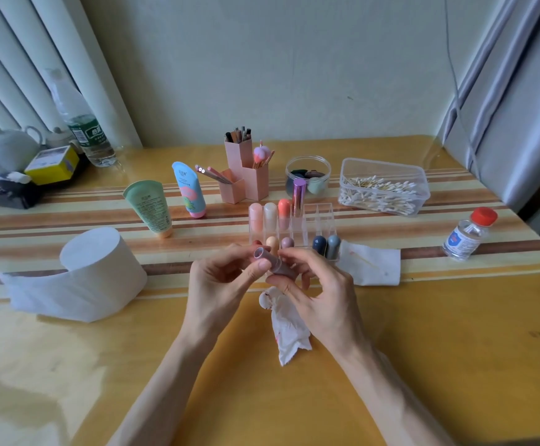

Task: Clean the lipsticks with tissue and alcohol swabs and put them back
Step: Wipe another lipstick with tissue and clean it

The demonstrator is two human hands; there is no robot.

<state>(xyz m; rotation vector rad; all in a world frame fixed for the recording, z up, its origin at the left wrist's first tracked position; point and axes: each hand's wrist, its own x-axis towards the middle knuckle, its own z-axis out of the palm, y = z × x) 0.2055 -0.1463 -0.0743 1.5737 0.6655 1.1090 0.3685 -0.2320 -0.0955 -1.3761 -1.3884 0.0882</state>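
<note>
Head view, and the glossy yellow wooden table point(423, 349), striped in brown and cream toward its far half, is busy. Near the left edge sits a soft, fat white tissue roll point(98, 268) with its loose end trailing. Toward the far edge stand two squeezy plastic tubes, one green point(149, 207) and one blue point(188, 191), with pink hexagonal holders point(246, 175) full of pencils and brushes. To their right are a round clear jar point(307, 177) and a clear box of cotton swabs point(383, 188). By the right edge stands a small clear alcohol bottle point(466, 236) with a red cap. In the middle, a clear acrylic organiser point(318, 217) holds rounded, capsule-shaped lipsticks point(270, 217) upright in its cells, in pink, cream, coral, peach, mauve, navy and grey. A flat, faintly stained tissue sheet point(381, 268) lies just beside it. Both hands partly block its front row. The left hand point(220, 278) pinches the open end of a mauve lipstick tube point(270, 263) and the right hand point(320, 291) grips the other end, holding it above the table's middle, just before the organiser. It is matte and cylindrical, tilted, with its hollow ring mouth facing up. A crumpled, red-smeared tissue point(286, 326) hangs from under the right hand's fingers.
</note>
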